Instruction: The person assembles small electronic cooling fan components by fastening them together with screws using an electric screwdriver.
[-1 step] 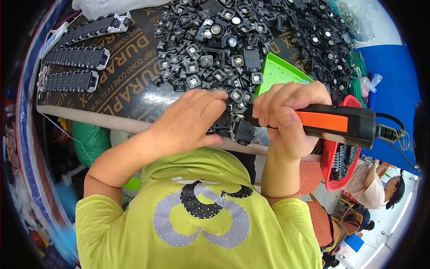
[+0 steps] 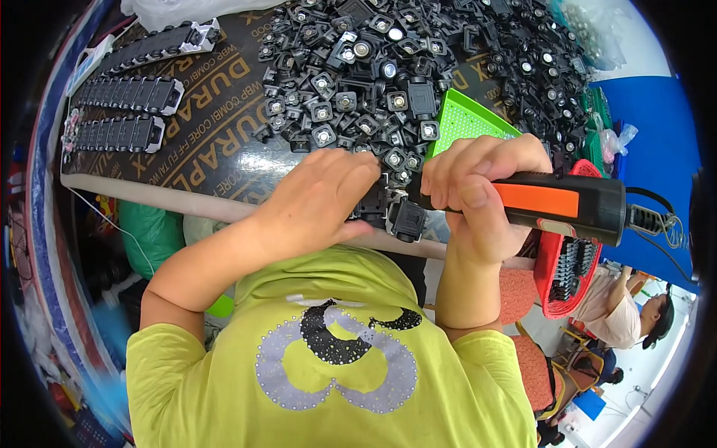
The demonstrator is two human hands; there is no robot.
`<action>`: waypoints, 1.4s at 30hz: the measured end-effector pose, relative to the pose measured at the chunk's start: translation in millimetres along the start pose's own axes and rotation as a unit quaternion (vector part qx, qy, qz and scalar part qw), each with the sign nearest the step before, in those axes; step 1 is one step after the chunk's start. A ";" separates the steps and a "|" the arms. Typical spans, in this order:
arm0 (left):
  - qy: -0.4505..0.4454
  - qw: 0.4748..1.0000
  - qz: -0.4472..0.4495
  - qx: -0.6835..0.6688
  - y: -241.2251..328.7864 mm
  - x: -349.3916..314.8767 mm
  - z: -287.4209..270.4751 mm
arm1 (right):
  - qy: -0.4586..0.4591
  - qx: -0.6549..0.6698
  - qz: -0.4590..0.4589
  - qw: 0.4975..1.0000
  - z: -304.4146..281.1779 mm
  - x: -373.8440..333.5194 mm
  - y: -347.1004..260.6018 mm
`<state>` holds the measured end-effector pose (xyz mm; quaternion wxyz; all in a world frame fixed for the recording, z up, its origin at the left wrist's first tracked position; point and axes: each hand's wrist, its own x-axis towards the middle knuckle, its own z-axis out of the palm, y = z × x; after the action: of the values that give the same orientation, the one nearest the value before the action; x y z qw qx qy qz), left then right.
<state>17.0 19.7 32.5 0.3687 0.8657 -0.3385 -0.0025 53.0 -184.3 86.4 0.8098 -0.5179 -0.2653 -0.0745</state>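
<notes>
The black block (image 2: 407, 220) sits at the near edge of the desk (image 2: 250, 168), between the person's two hands. The left hand (image 2: 317, 193) curls over dark parts (image 2: 371, 203) just beside it, maybe so they don't slide; the back of the hand hides the grip, so one cannot tell if those fingers pinch. The right hand (image 2: 485, 190) has its fingers wrapped around an orange and black power tool (image 2: 564, 205) (its front end is hidden), perhaps to keep it steady. A big pile of black pieces (image 2: 321, 112) lies just past the hands, likely for easy reach.
</notes>
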 end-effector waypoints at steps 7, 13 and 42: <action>0.032 0.999 0.010 0.000 -5.7 0.1 23.5 | -0.010 -0.026 0.018 0.999 0.1 -2.3 7.7; 0.060 0.998 0.030 0.009 -7.4 -3.2 28.1 | -0.018 -0.039 0.032 0.999 -0.3 -3.9 11.1; 0.055 0.996 0.066 0.003 -10.7 -1.1 31.8 | -0.182 -0.134 0.029 0.974 -14.4 -2.5 4.5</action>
<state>14.3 5.4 2.3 0.3833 0.8415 -0.3741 0.0703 57.7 -195.3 76.9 0.6728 -0.6344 -0.3804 0.0096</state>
